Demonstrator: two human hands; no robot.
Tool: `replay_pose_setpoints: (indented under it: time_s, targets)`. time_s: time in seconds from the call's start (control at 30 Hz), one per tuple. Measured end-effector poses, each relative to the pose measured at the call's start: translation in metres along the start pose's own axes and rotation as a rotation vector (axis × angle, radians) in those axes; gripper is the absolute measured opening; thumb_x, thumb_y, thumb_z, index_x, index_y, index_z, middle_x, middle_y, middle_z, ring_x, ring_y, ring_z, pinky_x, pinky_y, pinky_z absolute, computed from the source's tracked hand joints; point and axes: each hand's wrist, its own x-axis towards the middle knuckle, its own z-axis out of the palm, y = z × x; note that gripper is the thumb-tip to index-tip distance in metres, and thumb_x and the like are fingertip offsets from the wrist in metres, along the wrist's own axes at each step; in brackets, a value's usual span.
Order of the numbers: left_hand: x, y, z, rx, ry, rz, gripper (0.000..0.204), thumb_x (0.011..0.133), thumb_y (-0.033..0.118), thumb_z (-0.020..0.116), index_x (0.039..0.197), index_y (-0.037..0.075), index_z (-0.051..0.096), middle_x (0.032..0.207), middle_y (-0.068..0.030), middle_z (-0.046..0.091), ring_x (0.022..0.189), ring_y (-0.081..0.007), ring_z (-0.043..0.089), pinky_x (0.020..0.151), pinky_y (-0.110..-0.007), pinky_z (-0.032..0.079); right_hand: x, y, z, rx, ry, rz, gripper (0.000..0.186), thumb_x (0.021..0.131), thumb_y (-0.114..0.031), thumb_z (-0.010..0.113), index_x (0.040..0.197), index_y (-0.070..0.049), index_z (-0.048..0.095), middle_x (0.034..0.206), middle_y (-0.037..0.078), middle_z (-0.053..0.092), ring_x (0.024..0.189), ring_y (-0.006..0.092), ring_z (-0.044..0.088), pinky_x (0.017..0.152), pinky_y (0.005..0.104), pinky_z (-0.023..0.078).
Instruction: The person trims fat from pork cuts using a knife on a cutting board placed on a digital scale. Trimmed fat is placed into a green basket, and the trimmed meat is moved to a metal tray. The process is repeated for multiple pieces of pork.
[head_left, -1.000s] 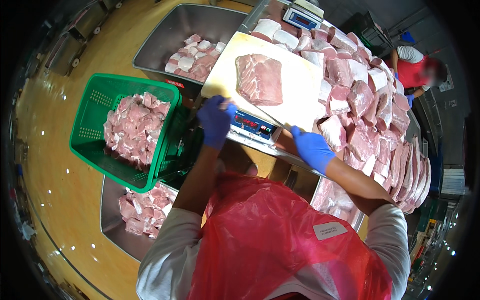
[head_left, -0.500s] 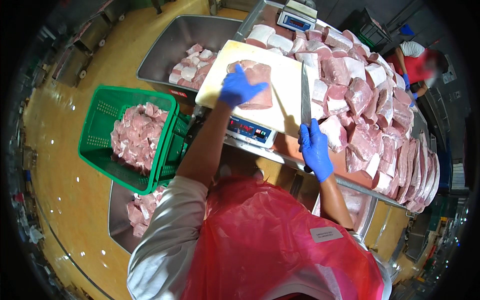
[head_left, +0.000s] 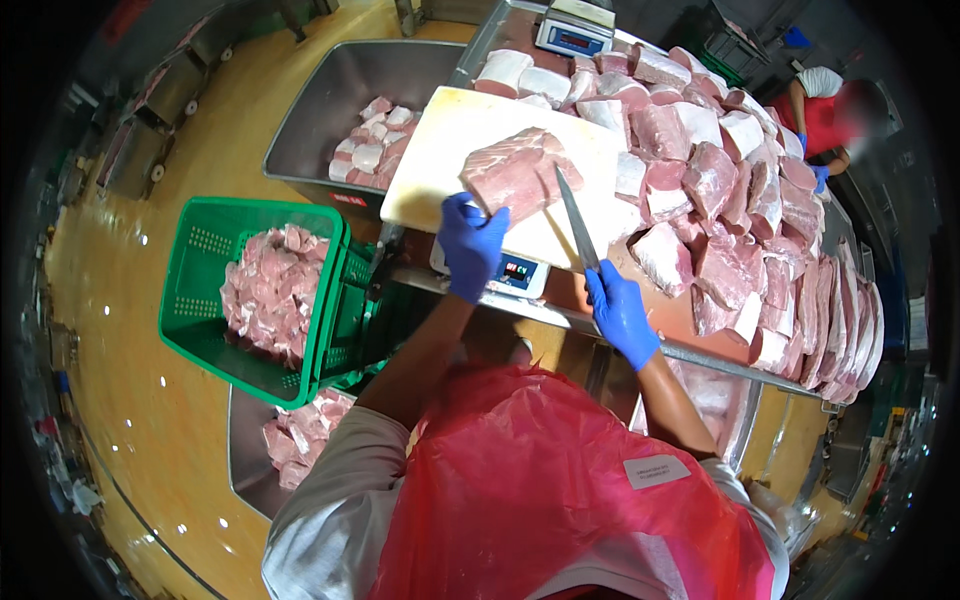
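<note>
A thick slab of raw pork (head_left: pixel 522 172) lies at a slant on the white cutting board (head_left: pixel 425 150). My left hand (head_left: pixel 472 248), in a blue glove, is at the slab's near left corner, with thumb and fingers bent around that edge. In my right hand (head_left: pixel 622 312), also gloved in blue, is the handle of a long knife (head_left: pixel 577 218). The blade points away from me and slightly left, its tip by the slab's right side. Beneath the board's near edge, a scale (head_left: pixel 522 275) with a lit display shows in part.
Many pork pieces (head_left: pixel 715 180) cover the table to the right. Another scale (head_left: pixel 575 28) stands at the far end. On the left are a steel tub (head_left: pixel 300 125) and green crate (head_left: pixel 185 310), both holding cut meat. A co-worker (head_left: pixel 825 110) stands at far right.
The slab has turned on the board and now lies slanted. My left hand has come off its top to the near corner. The knife has swung left, its tip now beside the meat.
</note>
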Motion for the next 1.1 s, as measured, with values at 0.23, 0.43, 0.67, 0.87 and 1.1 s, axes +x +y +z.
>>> replay_pose_setpoints:
  time_s: [0.23,0.43,0.67,0.87,1.1]
  targets:
    - [-0.011,0.002,0.004,0.03,-0.002,0.084,0.016,0.074,0.005,0.08,0.077,0.0,0.066,0.065,-0.0115,0.067,0.056,-0.016,0.063,0.057,-0.034,0.052,0.102,-0.059,0.011,-0.275,-0.167,-0.214,0.024,0.103,-0.027,0.048,0.105,-0.006,0.058,0.083,0.025,0.066,0.077,0.0472,0.063,0.069,0.0564,0.048]
    - [-0.012,-0.002,-0.001,-0.029,0.016,0.131,0.014,0.074,0.006,0.079,0.077,-0.001,0.068,0.067,-0.0127,0.069,0.057,-0.0164,0.064,0.057,-0.033,0.053,0.125,-0.1,0.024,-0.421,-0.324,-0.272,0.02,0.101,-0.024,0.049,0.108,-0.007,0.058,0.083,0.025,0.067,0.078,0.0455,0.065,0.071,0.0547,0.049]
    - [-0.012,-0.01,-0.012,0.028,-0.028,0.144,0.009,0.075,0.003,0.075,0.073,0.001,0.066,0.067,-0.0122,0.065,0.058,-0.0241,0.063,0.059,-0.036,0.051,0.069,-0.01,-0.04,-0.714,-0.439,-0.24,0.019,0.097,-0.017,0.052,0.112,-0.008,0.057,0.083,0.022,0.068,0.075,0.0419,0.067,0.066,0.0512,0.052]
    - [0.005,-0.004,-0.051,0.333,-0.068,0.276,0.01,0.076,0.008,0.071,0.075,0.003,0.062,0.073,-0.0107,0.061,0.071,-0.031,0.058,0.069,-0.039,0.049,0.045,0.022,-0.1,-0.739,-0.387,-0.234,0.016,0.097,-0.017,0.054,0.109,-0.008,0.058,0.082,0.023,0.068,0.075,0.0429,0.067,0.066,0.0505,0.052]
    - [-0.002,0.0,-0.037,0.562,-0.293,0.475,0.01,0.078,0.009,0.07,0.087,0.006,0.067,0.085,-0.0068,0.064,0.091,-0.0297,0.059,0.085,-0.043,0.046,0.09,-0.062,-0.006,-0.609,-0.329,-0.313,0.019,0.098,-0.021,0.052,0.109,-0.008,0.059,0.088,0.022,0.069,0.081,0.041,0.068,0.071,0.0507,0.053]
